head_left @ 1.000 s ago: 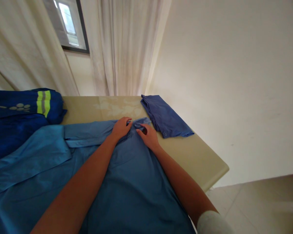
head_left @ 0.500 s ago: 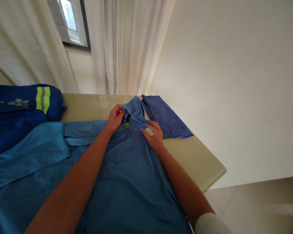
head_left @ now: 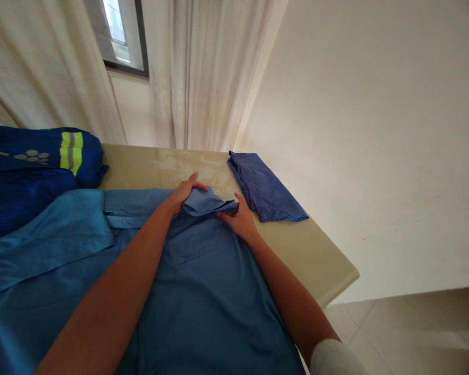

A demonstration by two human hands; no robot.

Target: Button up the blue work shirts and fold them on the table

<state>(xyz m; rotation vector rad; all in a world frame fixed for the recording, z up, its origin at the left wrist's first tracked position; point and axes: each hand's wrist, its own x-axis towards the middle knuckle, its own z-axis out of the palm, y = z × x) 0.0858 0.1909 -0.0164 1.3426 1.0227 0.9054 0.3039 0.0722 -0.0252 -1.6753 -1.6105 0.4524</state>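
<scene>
A blue work shirt lies spread over the table toward me. At its far right end a sleeve part is folded back toward me in a flat flap. My left hand rests on the left end of this flap, thumb and forefinger apart. At the flap's right end, my right hand has the cloth edge between thumb and fingers. Just beyond the right hand lies a folded violet-blue cloth piece with a small button at its near corner.
A darker blue garment with a yellow-green and grey reflective band is heaped at the left. The beige table ends in a corner at the right. Behind it hang pale curtains beside a window; a white wall stands to the right.
The shirt end that stood raised between my hands now lies folded down toward me. My left hand's fingers have spread from a pinch, and my right hand's grip has shifted.
</scene>
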